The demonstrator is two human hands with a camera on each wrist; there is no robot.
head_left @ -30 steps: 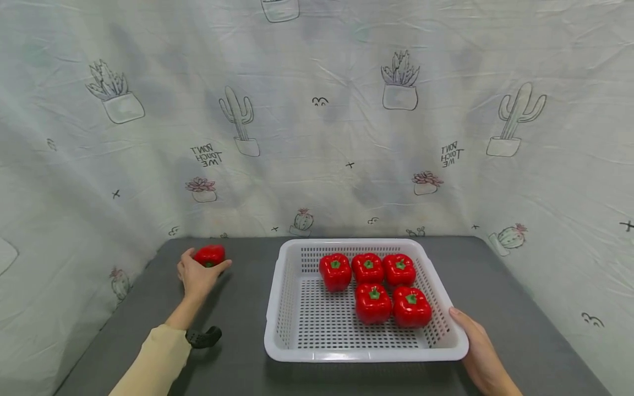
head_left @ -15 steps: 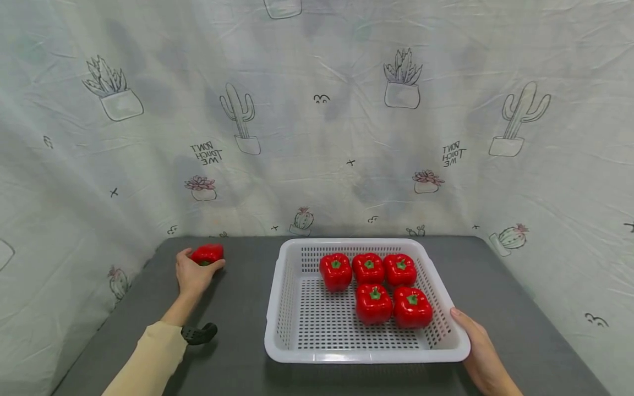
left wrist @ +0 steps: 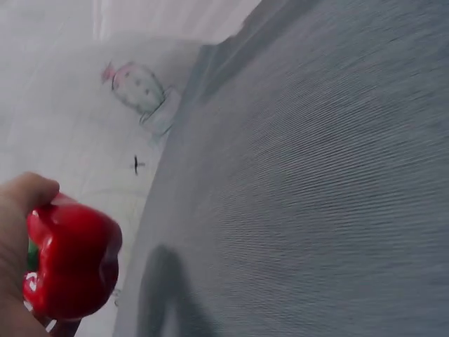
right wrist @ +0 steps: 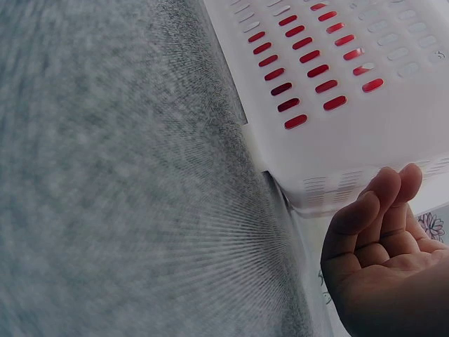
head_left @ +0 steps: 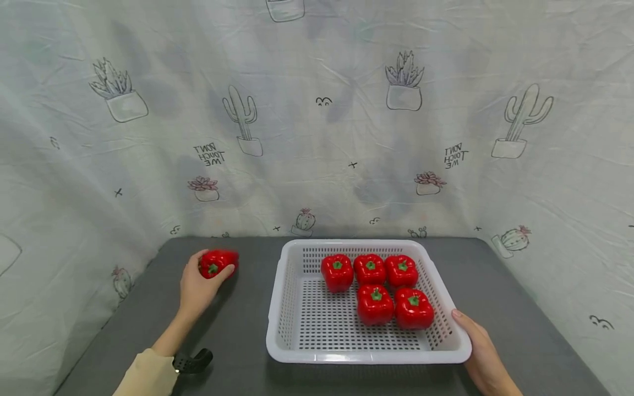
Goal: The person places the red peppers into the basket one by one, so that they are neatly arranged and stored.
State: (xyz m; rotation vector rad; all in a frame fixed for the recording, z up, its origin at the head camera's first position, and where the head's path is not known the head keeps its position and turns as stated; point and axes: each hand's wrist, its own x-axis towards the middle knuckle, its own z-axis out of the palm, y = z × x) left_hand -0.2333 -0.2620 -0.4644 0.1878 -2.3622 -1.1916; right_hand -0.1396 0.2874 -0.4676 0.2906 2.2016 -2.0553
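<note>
At the far left of the table my left hand [head_left: 196, 286] holds a glossy red bell pepper [head_left: 220, 260] between thumb and fingers, its green stem facing me. Its smooth lobed side, the bell pepper [left wrist: 76, 260], shows in the left wrist view, the thumb along one edge. A white slotted plastic basket [head_left: 342, 356] stands in the middle with several red bell peppers [head_left: 375, 306] grouped toward its right side. My right hand [head_left: 481, 352] grips its front right corner, thumb at the rim. In the right wrist view curled fingers [right wrist: 354, 214] lie against the basket's outer wall.
Dark grey cloth covers the table [head_left: 238, 330]. A pale curtain [head_left: 317, 137] with cactus drawings hangs behind it and along both sides. A black wrist strap [head_left: 193, 362] sits at the left sleeve's cuff [head_left: 148, 374].
My left hand has drawn slightly toward me and to the right with the bell pepper, turning its stem more into view. The right hand and basket stay nearly where they were.
</note>
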